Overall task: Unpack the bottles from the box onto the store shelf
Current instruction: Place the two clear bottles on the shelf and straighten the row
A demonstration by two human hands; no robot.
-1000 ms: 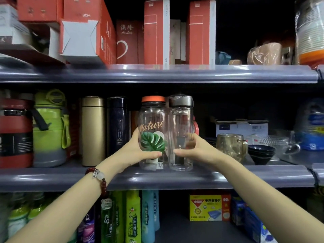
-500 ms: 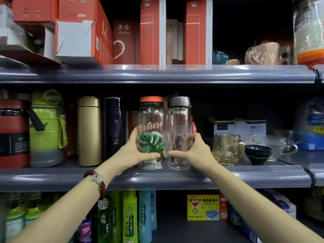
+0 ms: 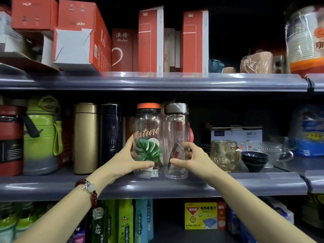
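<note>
Two clear bottles stand upright side by side on the middle grey shelf (image 3: 228, 183). The orange-lid bottle (image 3: 149, 123), printed "Nature" with a green leaf, is gripped near its base by my left hand (image 3: 126, 160). The grey-lid bottle (image 3: 176, 130) touches it on the right, and my right hand (image 3: 192, 158) holds its lower part, thumb in front and fingers at the right side. The box the bottles came from is out of sight.
A navy flask (image 3: 110, 134), a gold flask (image 3: 85, 137), a green jug (image 3: 42, 135) and a red jug (image 3: 10, 139) stand left of the bottles. An amber glass mug (image 3: 225, 155), dark bowls (image 3: 254, 159) and glassware sit on the right. Red cartons (image 3: 150, 41) fill the upper shelf.
Both bottles have stayed in place on the shelf. My right hand has shifted its grip slightly, its fingers spreading round the grey-lid bottle's right side. The camera has drifted a little.
</note>
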